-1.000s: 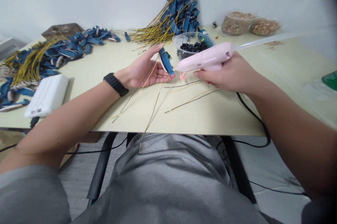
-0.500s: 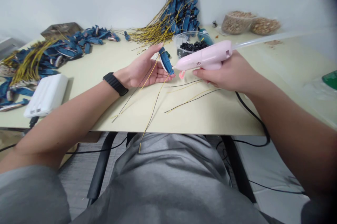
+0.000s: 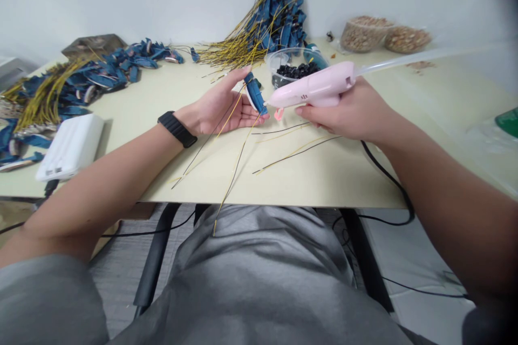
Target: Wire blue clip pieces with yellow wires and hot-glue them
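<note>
My left hand (image 3: 220, 107), palm up with a black watch on the wrist, holds a small blue leaf-shaped piece (image 3: 254, 96) on a yellow wire stem (image 3: 232, 172) between thumb and fingers. My right hand (image 3: 350, 113) grips a pink glue gun (image 3: 313, 88). Its nozzle points left and touches the blue piece. A clear glue stick (image 3: 404, 59) juts from the gun's back. The gun's black cord (image 3: 388, 177) runs off the table's front edge.
Piles of blue pieces on yellow wires lie at the left (image 3: 73, 83) and at the back (image 3: 271, 21). A clear tub of dark beads (image 3: 295, 67) sits behind the hands. A white box (image 3: 70, 145) rests at the left, tubs of brown bits (image 3: 364, 34) at the back right. Loose wires (image 3: 295, 153) lie on the table.
The glue gun and my right hand have risen very slightly. The left hand and the blue piece stay where they were.
</note>
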Available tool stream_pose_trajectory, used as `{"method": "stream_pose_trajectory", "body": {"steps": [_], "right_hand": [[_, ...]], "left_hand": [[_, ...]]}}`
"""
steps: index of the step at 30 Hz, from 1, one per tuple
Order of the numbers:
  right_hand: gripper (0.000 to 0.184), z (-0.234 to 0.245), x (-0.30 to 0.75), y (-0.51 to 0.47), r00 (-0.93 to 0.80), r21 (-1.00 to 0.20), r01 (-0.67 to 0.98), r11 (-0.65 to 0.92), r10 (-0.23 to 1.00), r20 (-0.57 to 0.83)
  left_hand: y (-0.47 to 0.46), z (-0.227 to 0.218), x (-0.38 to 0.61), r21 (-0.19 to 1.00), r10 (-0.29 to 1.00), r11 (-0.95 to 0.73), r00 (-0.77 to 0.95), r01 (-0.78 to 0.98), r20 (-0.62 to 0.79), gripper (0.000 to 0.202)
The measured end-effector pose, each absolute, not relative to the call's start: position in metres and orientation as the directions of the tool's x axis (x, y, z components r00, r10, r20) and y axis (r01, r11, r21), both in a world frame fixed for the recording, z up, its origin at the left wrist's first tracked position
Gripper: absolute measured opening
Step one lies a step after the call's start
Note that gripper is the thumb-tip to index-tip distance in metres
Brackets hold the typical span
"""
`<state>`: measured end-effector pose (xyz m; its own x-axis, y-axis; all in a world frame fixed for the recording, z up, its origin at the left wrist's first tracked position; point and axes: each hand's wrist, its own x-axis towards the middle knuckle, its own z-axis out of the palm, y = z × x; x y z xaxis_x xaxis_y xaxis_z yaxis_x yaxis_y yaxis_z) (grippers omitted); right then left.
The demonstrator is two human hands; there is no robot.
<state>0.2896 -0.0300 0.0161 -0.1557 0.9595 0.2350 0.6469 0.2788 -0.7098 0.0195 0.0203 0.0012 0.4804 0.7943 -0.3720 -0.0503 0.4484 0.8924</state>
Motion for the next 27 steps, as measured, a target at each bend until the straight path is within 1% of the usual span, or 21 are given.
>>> {"method": "stream_pose_trajectory", "body": {"steps": [4,8,15,18,21,24,27], "right_hand": [[0.031,0.011,0.294,-0.027,-0.212,-0.704,0.621,0.344,0.939,0.272],[0.031,0.012,0.294,-0.028,-0.175,-0.680,0.664,0.310,0.949,0.262],[0.028,0.007,0.297,-0.026,-0.218,-0.651,0.675,0.347,0.937,0.273],[0.028,0.006,0.296,-0.025,-0.209,-0.643,0.680,0.353,0.933,0.292],[0.026,0.008,0.296,-0.025,-0.206,-0.684,0.646,0.340,0.940,0.272],[0.026,0.011,0.296,-0.027,-0.251,-0.729,0.587,0.353,0.935,0.251],[0.028,0.014,0.298,-0.029,-0.279,-0.748,0.569,0.341,0.936,0.214]], "left_hand": [[0.021,-0.002,0.017,0.896,0.792,0.439,0.501,-0.067,-0.350,0.101],[0.021,-0.005,0.015,0.881,0.793,0.459,0.498,-0.112,-0.350,0.099],[0.021,-0.001,0.016,0.900,0.787,0.435,0.500,-0.035,-0.361,0.103],[0.023,-0.003,0.014,0.897,0.783,0.439,0.514,-0.056,-0.351,0.101],[0.024,-0.008,0.013,0.900,0.796,0.426,0.509,-0.086,-0.328,0.096],[0.023,-0.011,0.013,0.915,0.811,0.396,0.498,-0.082,-0.307,0.094],[0.022,-0.012,0.014,0.924,0.815,0.375,0.501,-0.069,-0.293,0.094]]}}
